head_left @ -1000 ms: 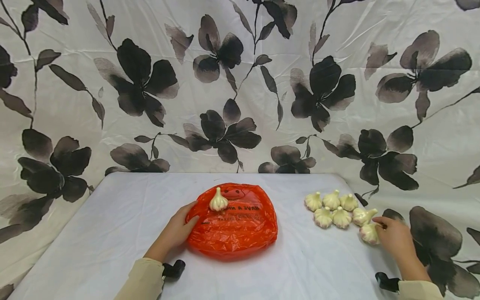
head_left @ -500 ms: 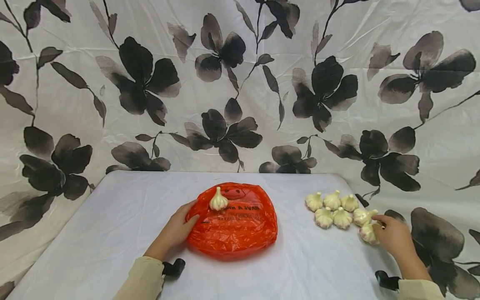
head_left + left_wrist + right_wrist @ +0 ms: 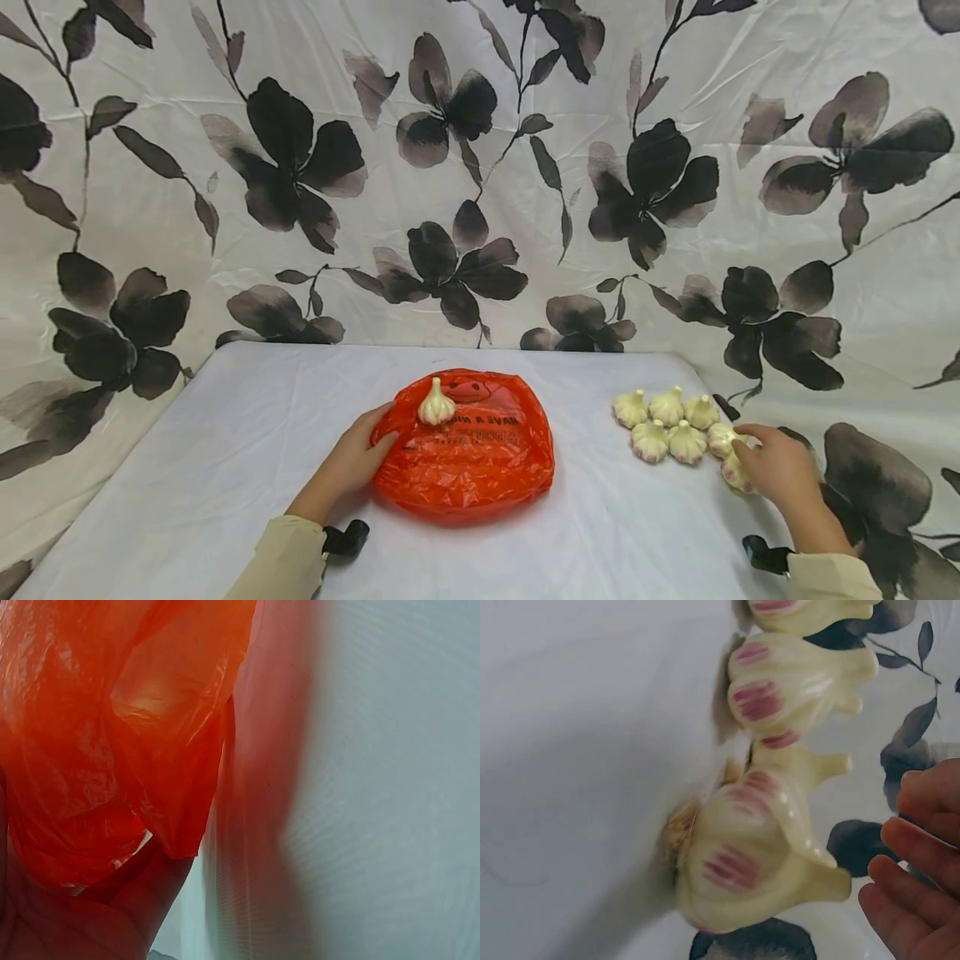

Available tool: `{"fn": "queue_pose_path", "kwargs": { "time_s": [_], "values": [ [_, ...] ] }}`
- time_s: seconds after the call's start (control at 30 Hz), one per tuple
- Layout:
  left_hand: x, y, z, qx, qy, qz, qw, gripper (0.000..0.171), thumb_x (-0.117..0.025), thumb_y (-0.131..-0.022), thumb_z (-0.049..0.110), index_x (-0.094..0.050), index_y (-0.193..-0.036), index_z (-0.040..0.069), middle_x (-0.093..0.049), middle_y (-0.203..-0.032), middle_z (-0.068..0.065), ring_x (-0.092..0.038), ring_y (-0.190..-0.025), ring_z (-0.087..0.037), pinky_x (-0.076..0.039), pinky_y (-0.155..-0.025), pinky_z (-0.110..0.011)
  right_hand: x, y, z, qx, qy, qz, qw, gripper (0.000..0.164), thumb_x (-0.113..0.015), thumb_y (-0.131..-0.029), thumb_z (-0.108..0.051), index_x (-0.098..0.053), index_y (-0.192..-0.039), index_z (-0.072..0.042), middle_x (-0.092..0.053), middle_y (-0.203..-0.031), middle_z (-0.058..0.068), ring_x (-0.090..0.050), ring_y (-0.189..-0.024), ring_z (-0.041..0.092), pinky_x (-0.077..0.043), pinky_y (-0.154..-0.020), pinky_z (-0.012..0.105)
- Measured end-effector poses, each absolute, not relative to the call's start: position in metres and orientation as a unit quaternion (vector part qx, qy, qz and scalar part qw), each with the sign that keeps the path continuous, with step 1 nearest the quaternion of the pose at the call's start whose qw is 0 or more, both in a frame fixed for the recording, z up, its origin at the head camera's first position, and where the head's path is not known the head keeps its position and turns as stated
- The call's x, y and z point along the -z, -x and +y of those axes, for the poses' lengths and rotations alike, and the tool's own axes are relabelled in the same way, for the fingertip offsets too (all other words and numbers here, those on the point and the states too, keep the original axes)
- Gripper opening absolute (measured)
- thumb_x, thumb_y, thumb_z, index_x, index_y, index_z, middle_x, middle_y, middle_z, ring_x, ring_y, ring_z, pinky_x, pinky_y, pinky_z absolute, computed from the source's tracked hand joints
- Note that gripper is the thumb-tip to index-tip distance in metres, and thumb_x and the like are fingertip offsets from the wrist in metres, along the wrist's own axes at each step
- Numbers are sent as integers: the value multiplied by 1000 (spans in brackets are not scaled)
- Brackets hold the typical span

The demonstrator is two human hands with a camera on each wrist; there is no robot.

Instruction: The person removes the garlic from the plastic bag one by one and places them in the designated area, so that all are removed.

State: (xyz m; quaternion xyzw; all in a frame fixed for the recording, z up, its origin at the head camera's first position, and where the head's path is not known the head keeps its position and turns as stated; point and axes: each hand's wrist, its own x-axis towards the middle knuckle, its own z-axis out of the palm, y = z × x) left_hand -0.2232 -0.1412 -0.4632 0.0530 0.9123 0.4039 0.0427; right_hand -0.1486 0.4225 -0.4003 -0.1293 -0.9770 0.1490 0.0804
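A red plastic bag (image 3: 480,479) with dark print lies puffed up mid-table. One garlic bulb (image 3: 437,406) appears at its upper left, stem upright. At the bag's left side my left hand (image 3: 351,454) holds the plastic, thumb in front; the left wrist view shows the bag's edge (image 3: 172,817) over the hand. On the right, my right hand (image 3: 780,468) hovers at two bulbs, its fingertips overlapping the upper garlic bulb (image 3: 720,438). The lower garlic bulb (image 3: 735,475) is partly hidden by that hand. The right wrist view shows fingers loosely extended, apart from the nearest bulb (image 3: 735,862).
Several more white garlic bulbs (image 3: 667,406) stand in two short rows left of my right hand. The white-covered table (image 3: 247,417) ends just right of the bulbs. Behind it hangs a floral cloth (image 3: 555,208).
My right hand has shifted slightly left, its fingers now covering the stem of the upper bulb beside it. The left hand and the bag have stayed put.
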Motion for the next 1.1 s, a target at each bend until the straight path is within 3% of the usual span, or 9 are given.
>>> {"fn": "queue_pose_path", "kwargs": {
  "time_s": [0.17,0.33,0.47,0.57,0.63,0.77,0.87,0.97,1.1],
  "values": [
    [464,221,-143,-402,-54,913,40,61,-52,-99,29,-27,-153,16,-34,-154,-17,-35,-140,-40,-36,-110,-59,398,152,410,-157,98,-978,91,40,-55,-94,-22,-58,-124,4,-56,-123,37,-60,-93,45,-49,-72,55],
    [462,219,-144,-401,-52,913,43,62,-53,-99,30,-27,-153,16,-33,-154,-17,-35,-140,-40,-36,-109,-59,397,165,400,-162,79,-980,89,39,-54,-95,-21,-58,-125,3,-56,-123,36,-57,-73,27,-47,-65,44],
    [461,219,-145,-404,-47,912,48,62,-53,-99,31,-27,-153,17,-33,-155,-16,-35,-140,-40,-37,-109,-58,397,174,390,-156,49,-980,114,36,-55,-95,-19,-60,-121,4,-58,-122,35,-60,-77,34,-49,-70,50],
    [460,220,-146,-406,-49,911,45,61,-53,-99,31,-27,-153,17,-33,-155,-16,-34,-141,-40,-36,-109,-58,394,180,383,-158,33,-978,130,34,-56,-94,-18,-62,-120,3,-58,-123,34,-62,-93,45,-50,-78,57],
    [460,221,-146,-404,-54,912,41,61,-52,-99,30,-27,-153,17,-33,-154,-16,-34,-141,-40,-36,-110,-59,392,183,378,-158,22,-978,137,33,-57,-94,-18,-63,-118,3,-60,-121,33,-62,-92,45,-50,-78,58],
    [461,220,-146,-403,-59,913,37,60,-52,-99,28,-28,-153,15,-34,-154,-17,-34,-141,-40,-34,-111,-59,387,189,368,-167,3,-976,140,32,-57,-93,-16,-64,-118,4,-64,-115,31,-58,-66,33,-51,-70,52],
    [461,219,-146,-405,-56,912,39,60,-52,-99,28,-28,-153,15,-34,-154,-17,-34,-141,-40,-33,-111,-60,383,194,359,-166,-4,-977,133,33,-56,-94,-17,-64,-119,2,-64,-117,29,-56,-63,27,-51,-69,49],
    [461,218,-146,-408,-50,911,42,61,-52,-99,30,-28,-153,16,-34,-154,-16,-34,-141,-40,-34,-111,-60,380,199,351,-163,-11,-979,122,33,-55,-95,-19,-64,-120,1,-62,-122,28,-64,-88,39,-51,-79,56],
    [461,217,-145,-407,-49,911,40,61,-53,-99,30,-28,-153,17,-35,-154,-16,-35,-141,-40,-35,-110,-59,375,206,342,-165,-18,-980,112,34,-54,-96,-21,-63,-122,-1,-61,-125,27,-58,-110,47,-49,-87,60]
  ]
}}
